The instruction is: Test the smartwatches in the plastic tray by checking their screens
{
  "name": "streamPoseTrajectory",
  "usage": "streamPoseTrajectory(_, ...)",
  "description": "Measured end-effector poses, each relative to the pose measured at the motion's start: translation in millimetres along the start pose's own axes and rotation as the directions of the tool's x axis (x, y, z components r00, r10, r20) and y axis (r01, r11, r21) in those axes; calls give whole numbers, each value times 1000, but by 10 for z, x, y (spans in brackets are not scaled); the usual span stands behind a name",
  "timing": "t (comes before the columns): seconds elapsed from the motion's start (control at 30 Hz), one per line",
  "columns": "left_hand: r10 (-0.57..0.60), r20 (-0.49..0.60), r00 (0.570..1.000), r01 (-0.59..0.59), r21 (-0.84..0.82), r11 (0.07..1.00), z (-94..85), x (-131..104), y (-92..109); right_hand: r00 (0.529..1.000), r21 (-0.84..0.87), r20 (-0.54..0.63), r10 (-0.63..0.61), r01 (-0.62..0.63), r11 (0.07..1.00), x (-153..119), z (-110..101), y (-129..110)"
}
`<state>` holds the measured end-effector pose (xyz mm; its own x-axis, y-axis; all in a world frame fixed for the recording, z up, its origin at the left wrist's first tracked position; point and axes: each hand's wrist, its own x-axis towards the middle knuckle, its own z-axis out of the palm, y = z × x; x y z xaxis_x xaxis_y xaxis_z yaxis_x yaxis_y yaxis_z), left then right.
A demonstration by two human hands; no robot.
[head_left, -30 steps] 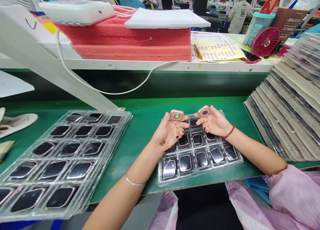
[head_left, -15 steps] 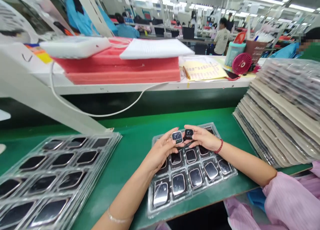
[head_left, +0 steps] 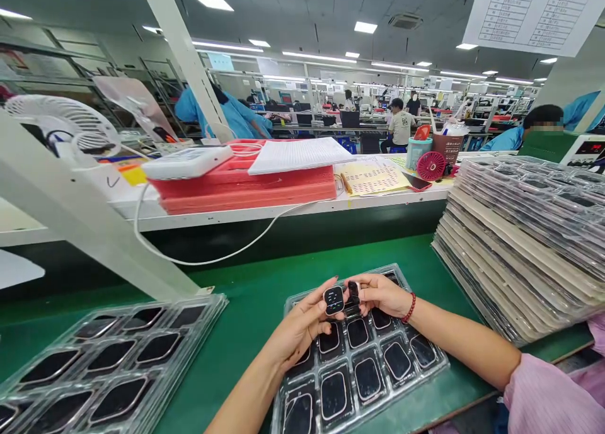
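Note:
Over a clear plastic tray [head_left: 440, 365], my left hand [head_left: 300, 327] pinches a smartwatch [head_left: 334, 300] between thumb and fingers. Its dark, silver-rimmed screen is lit with small marks and faces me. Close beside it, the fingers of my right hand [head_left: 382, 293] are closed on a small black watch piece [head_left: 353, 291], tilted nearly edge-on. Whether the two pieces touch, I cannot tell. Rows of dark, square watch faces [head_left: 333, 395] with pale rims sit in the tray's compartments under my hands.
A stack of clear trays [head_left: 189, 349] with more watch faces lies at the left. Another tall tray stack [head_left: 510, 264] rises at the right. Behind the bench, a white shelf [head_left: 265, 215] carries red foam [head_left: 246, 198], papers and a pink fan [head_left: 430, 166]. A white cable [head_left: 246, 248] droops below it.
The view has tipped upward, so hands and trays sit lower in it. The piece in my right hand has turned from screen-facing to nearly edge-on. My left hand still holds the smartwatch.

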<state>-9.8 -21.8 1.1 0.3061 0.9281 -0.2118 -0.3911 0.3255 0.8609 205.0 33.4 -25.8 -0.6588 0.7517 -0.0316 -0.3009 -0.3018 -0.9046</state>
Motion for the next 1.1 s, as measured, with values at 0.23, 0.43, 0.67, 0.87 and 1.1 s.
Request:
streamPoseTrajectory(0.23, 84, -22, 996, -82, 74, 994, -66, 71, -63, 999, -77, 27, -36, 38, 996, -12, -21, 8)
streamPoseTrajectory(0.43, 69, -2, 998, -68, 116, 991, -46, 79, -47, 999, -171, 16, -41, 43, 984, -33, -20, -9)
streamPoseTrajectory(0.67, 59, -7, 998, -58, 143, 988, -20, 74, -19, 999, -230, 9, -37, 38, 972, -64, 0, -42)
streamPoseTrajectory(0.87, 65, 0, 998, -64, 137, 989, -41, 90, -38, 998, -303, 14, -54, 55, 951, -86, 6, -70)
streamPoseTrajectory(1.1, 62, -8, 998, -60, 126, 990, -29, 83, -41, 996, -350, 32, -86, 92, 932, -102, 35, -87)
